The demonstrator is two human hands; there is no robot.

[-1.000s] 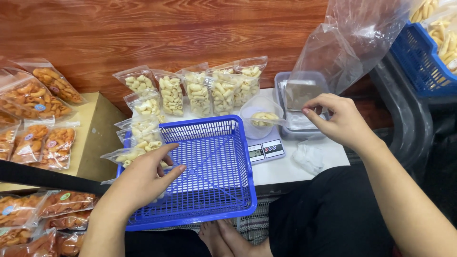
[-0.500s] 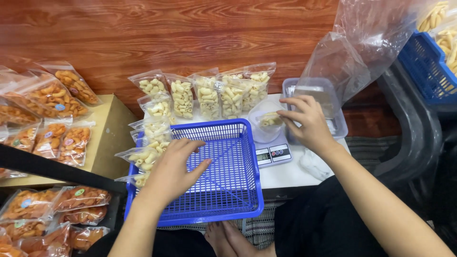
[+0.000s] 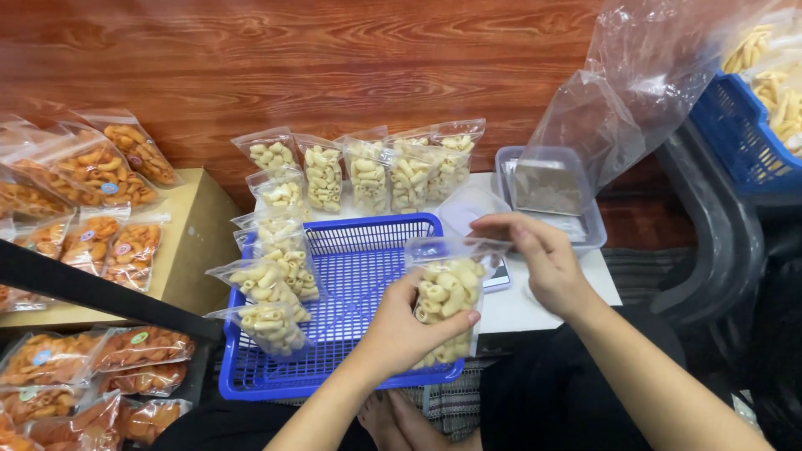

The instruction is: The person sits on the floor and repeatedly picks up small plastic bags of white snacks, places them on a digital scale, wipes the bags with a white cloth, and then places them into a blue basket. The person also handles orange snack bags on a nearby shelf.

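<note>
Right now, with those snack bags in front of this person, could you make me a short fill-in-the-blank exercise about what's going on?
1. Both hands hold one clear bag of pale snacks; the left hand grips its ____ part.
2. The right hand pinches the bag's ____ edge.
3. The basket under the bag is ____ in colour.
4. The packets on the far left hold ____ snacks.

Missing words: lower; top; blue; orange

L hand (image 3: pixel 409 330) grips clear snack bag (image 3: pixel 447 292) from below; R hand (image 3: pixel 543 259) pinches its top edge. Bag held above blue basket (image 3: pixel 351 259). Filled bags line basket's left and far sides.
</note>
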